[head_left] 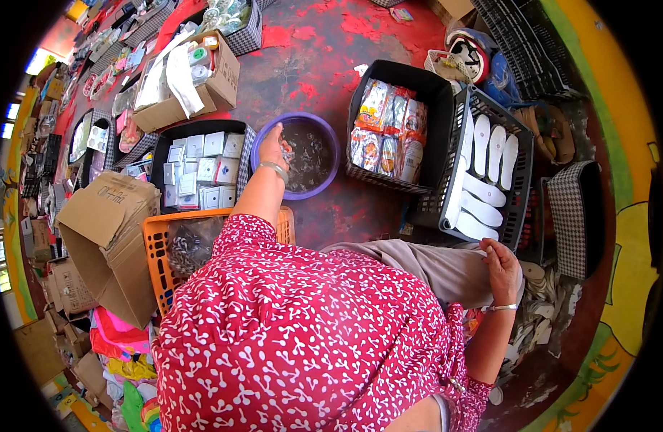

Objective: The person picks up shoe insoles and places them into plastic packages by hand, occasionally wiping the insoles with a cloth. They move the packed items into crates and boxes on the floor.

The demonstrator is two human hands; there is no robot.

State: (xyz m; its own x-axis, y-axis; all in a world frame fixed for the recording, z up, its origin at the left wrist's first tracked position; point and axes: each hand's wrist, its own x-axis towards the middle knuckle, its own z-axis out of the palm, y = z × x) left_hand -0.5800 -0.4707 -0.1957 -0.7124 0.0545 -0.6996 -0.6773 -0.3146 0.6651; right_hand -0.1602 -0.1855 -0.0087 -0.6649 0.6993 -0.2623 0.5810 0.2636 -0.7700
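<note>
My left hand (pixel 272 147) reaches over the left rim of a round purple basin (pixel 334 162), with a bangle on its wrist. The fingers are curled, and small pale, shiny bits show at them, too small to name. Murky grey-brown water (pixel 310 155) with small light specks or pieces fills the basin. Beside the black crate, my right hand (pixel 501 270) rests over my bent knee (pixel 454 270), its fingers loosely bent and apart, with nothing seen in it.
An orange basket (pixel 159 263) holding a bag of dark items stands before me, beside an open cardboard box (pixel 108 237). A bin of small white boxes (pixel 209 169), a bin of packaged goods (pixel 389 129) and a black crate (pixel 457 180) of white insoles (pixel 483 209) surround the basin.
</note>
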